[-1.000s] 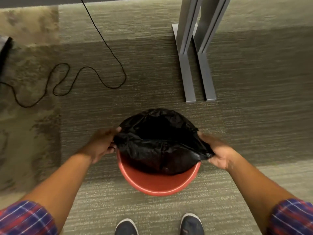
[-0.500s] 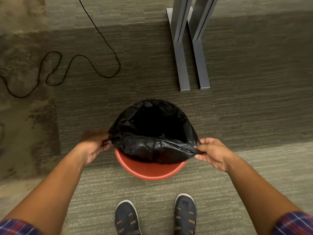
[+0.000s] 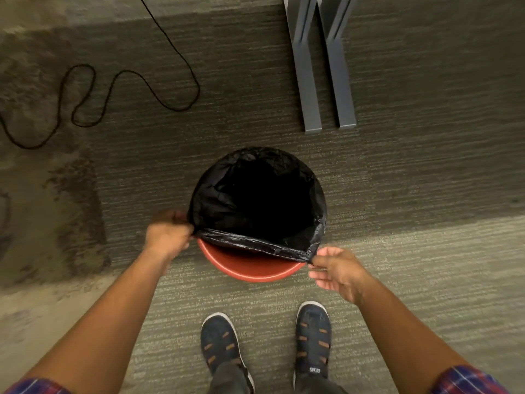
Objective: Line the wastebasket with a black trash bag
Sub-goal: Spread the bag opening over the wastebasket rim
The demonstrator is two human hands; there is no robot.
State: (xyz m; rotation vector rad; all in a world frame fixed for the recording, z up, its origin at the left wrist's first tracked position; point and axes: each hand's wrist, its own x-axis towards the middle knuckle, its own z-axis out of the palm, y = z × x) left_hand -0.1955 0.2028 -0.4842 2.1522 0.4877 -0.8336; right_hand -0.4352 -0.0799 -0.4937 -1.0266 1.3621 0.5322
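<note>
The black trash bag (image 3: 257, 200) sits inside the red wastebasket (image 3: 250, 265) between the hands, folded over the far rim. The near rim is bare, so that part is left. The left hand (image 3: 167, 234) is closed around the bag's edge. The right hand (image 3: 338, 270) pinches the edge, other fingers loose.

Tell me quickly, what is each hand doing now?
Left hand: closed, fingers gripping the black trash bag edge.
Right hand: fingers pinching the bag edge by the red wastebasket rim.
</note>
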